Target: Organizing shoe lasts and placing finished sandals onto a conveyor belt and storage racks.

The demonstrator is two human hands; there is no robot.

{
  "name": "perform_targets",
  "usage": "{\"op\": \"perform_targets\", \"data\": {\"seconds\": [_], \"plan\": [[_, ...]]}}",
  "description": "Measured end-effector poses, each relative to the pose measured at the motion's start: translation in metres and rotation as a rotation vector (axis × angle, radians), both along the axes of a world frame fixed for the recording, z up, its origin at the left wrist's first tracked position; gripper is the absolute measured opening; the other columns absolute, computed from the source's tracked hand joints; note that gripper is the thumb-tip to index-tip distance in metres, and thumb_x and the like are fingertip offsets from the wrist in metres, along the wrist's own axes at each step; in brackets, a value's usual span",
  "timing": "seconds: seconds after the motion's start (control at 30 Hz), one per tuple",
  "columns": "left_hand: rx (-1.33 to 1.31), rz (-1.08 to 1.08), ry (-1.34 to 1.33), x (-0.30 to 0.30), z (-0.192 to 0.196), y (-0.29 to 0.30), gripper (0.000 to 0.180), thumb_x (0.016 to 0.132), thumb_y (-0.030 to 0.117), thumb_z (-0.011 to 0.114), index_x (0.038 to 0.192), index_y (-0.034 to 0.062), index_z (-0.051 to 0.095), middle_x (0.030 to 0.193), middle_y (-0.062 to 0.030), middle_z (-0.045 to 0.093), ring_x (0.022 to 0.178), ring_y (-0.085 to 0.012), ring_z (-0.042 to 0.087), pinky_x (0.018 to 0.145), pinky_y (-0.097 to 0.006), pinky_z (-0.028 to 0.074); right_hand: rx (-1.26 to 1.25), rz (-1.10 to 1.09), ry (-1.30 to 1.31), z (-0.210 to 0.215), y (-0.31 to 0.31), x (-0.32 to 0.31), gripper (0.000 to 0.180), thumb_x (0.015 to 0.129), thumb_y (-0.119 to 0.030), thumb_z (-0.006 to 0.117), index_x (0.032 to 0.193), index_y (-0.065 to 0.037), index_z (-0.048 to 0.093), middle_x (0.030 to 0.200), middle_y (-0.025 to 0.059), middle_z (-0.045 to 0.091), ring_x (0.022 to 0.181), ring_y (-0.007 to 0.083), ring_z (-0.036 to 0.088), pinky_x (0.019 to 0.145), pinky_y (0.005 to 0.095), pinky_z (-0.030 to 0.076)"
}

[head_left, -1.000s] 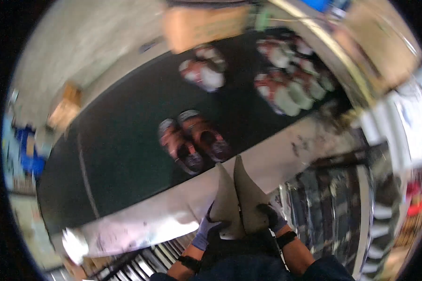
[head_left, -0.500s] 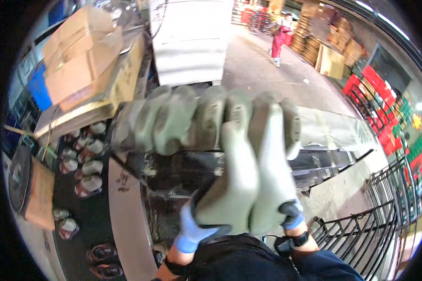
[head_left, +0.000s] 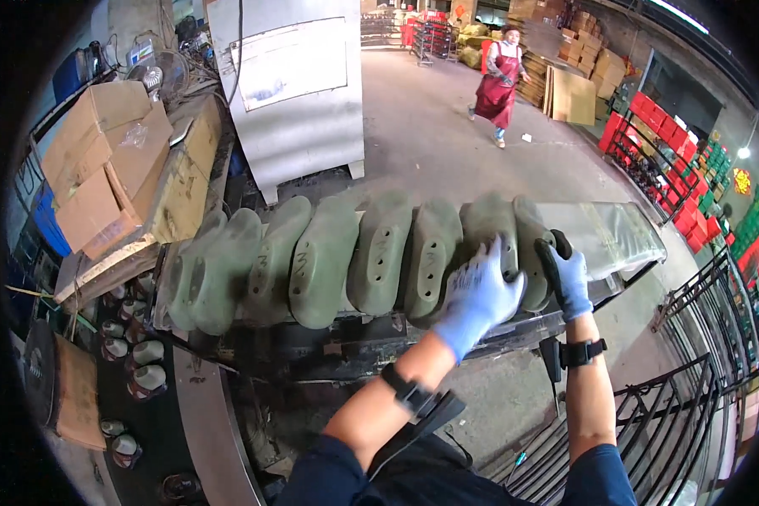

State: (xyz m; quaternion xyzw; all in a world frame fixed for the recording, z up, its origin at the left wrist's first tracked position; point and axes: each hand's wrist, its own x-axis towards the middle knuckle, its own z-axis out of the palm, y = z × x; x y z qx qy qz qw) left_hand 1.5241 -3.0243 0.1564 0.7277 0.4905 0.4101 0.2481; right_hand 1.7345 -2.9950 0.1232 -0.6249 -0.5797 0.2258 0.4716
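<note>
A row of grey-green shoe lasts (head_left: 319, 274) lies side by side across the bench, several with holes and marks on their upper faces. My left hand (head_left: 483, 293), in a pale blue glove with dark fingertips, closes over a shoe last (head_left: 491, 221) near the row's right end. Just right of it, my right hand (head_left: 567, 274), gloved alike, grips the edge of the end shoe last (head_left: 530, 221). My fingers partly cover both lasts, and some lasts at the left look blurred.
Plastic-wrapped bench surface (head_left: 603, 236) extends to the right. A white cabinet (head_left: 299, 93) stands behind the bench. Shoes fill a dark conveyor (head_left: 143, 413) at left, beside an open cardboard box (head_left: 101, 160). Black metal racks (head_left: 649, 438) stand at right. A person in a red apron (head_left: 497, 93) is farther back.
My hands have moved from near my body, where they held two lasts upright, out to the row's right end. The view has shifted, and the person in the apron appears nearer.
</note>
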Motion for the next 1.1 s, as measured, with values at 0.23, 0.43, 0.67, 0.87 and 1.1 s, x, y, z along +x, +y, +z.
{"op": "perform_targets", "data": {"seconds": [0.23, 0.43, 0.67, 0.87, 1.1], "plan": [[0.323, -0.148, -0.184, -0.102, -0.089, -0.034, 0.039, 0.078, 0.021, 0.066, 0.112, 0.0029, 0.058, 0.097, -0.0181, 0.062, 0.084, -0.0324, 0.062, 0.072, -0.037, 0.051, 0.339, -0.246, 0.349, -0.081, -0.05, -0.088, 0.042, 0.096, -0.018, 0.043, 0.131, 0.005, 0.042, 0.133, 0.0149, 0.047, 0.119, 0.0195, 0.046, 0.102, 0.0314, 0.033], [0.242, -0.106, -0.271, -0.19, -0.105, -0.069, 0.039, 0.08, 0.025, 0.063, 0.11, 0.0011, 0.059, 0.099, -0.0203, 0.06, 0.088, -0.0348, 0.059, 0.078, -0.041, 0.048, -0.635, 0.381, 0.401, -0.26, -0.144, -0.175, 0.032, 0.092, -0.017, 0.051, 0.118, 0.002, 0.055, 0.102, 0.0113, 0.063, 0.085, 0.0169, 0.061, 0.074, 0.0286, 0.049], [-0.189, 0.943, -0.362, -0.555, -0.254, -0.284, 0.029, 0.082, 0.019, 0.059, 0.107, 0.0046, 0.063, 0.102, -0.0152, 0.065, 0.094, -0.0259, 0.063, 0.084, -0.036, 0.048, -0.708, 1.086, 0.149, -0.274, -0.176, -0.506, 0.031, 0.088, -0.01, 0.055, 0.117, 0.002, 0.056, 0.11, 0.0116, 0.063, 0.098, 0.017, 0.06, 0.083, 0.0279, 0.048], [-0.364, 2.026, -0.286, -0.859, -0.32, -0.473, 0.067, 0.075, 0.034, 0.066, 0.131, 0.0053, 0.042, 0.127, -0.0254, 0.045, 0.116, -0.0384, 0.047, 0.095, -0.043, 0.04, -0.54, 1.617, -0.266, -0.247, -0.268, -0.871, 0.037, 0.083, -0.023, 0.062, 0.114, -0.004, 0.06, 0.099, 0.0121, 0.067, 0.086, 0.0229, 0.064, 0.077, 0.0346, 0.049], [-0.651, 2.368, -0.561, -1.072, -0.353, -0.536, 0.103, 0.068, 0.04, 0.072, 0.144, 0.0072, 0.01, 0.147, -0.0248, 0.011, 0.133, -0.0463, 0.019, 0.104, -0.053, 0.029, 0.406, 1.932, -0.504, -0.299, -0.381, -1.198, 0.05, 0.077, -0.024, 0.066, 0.122, -0.007, 0.052, 0.129, 0.0288, 0.042, 0.116, 0.0438, 0.044, 0.097, 0.0459, 0.039]]}}
